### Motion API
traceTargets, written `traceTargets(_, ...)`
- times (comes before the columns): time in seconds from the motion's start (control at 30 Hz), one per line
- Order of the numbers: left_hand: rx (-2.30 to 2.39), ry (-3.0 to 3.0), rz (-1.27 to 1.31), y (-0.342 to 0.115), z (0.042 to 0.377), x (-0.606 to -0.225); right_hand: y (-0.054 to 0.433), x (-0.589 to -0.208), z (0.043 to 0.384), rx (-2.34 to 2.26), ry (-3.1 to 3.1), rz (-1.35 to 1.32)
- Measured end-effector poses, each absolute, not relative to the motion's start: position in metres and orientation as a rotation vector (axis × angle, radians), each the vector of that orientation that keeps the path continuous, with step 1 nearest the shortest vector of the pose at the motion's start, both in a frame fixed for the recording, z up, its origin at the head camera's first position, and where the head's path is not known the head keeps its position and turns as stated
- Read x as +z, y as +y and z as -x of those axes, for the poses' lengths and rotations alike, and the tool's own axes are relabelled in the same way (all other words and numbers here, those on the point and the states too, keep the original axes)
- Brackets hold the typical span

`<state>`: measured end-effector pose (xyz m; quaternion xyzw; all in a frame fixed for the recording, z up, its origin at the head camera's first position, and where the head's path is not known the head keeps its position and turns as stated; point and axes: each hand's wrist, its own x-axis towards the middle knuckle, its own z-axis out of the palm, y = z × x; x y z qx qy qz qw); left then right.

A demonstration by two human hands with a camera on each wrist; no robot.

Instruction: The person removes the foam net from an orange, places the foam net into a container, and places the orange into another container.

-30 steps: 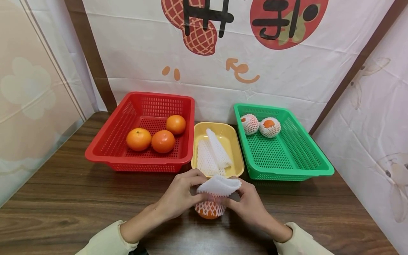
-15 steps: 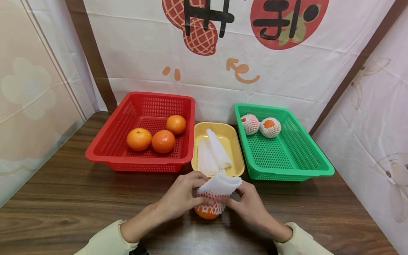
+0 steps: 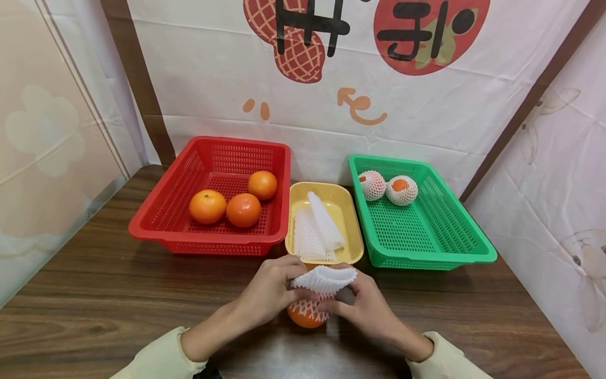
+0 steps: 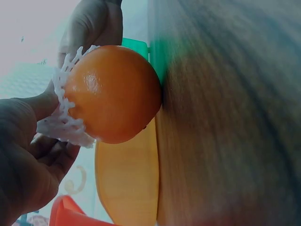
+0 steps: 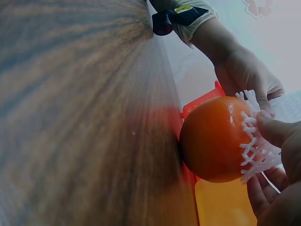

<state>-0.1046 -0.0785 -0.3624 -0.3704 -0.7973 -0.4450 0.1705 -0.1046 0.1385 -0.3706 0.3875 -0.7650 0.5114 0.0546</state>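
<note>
You're apparently sleeving the orange [image 3: 304,318], left hand [image 3: 268,289] and right hand [image 3: 365,304] pinching its half-on foam net [image 3: 323,281]; the next move likely calls for easing it lower.

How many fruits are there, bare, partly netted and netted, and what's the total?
Bare fruits in the red basket: 3
Partly netted fruit between the left hand and right hand: 1
Netted fruits in the green basket: 2
Total: 6

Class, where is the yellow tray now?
In the head view, the yellow tray is central, between the red basket on its left and the green basket on its right, beyond the held orange fruit.
</note>
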Motion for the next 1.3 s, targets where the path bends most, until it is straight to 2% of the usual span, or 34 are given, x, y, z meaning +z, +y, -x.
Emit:
traceTargets(0.1,-1.285,-2.258,1.03,-0.079,0.105,-0.363,0.135,-0.358,0.098,1.579,-2.325,-1.145)
traceTargets(0.5,-1.262,-2.395,1.076,-0.082,0.103,-0.362,0.134,-0.355,0.097,1.49,-2.333,-1.019)
traceTargets(0.93,-1.322,-2.385,0.981,-0.079,0.103,-0.357,0.143,-0.384,0.113,1.69,-2.336,-1.106)
traceTargets(1.3,-1.315,-2.334,0.991,-0.079,0.103,-0.359,0.138,-0.373,0.106,1.705,-2.314,-1.05)
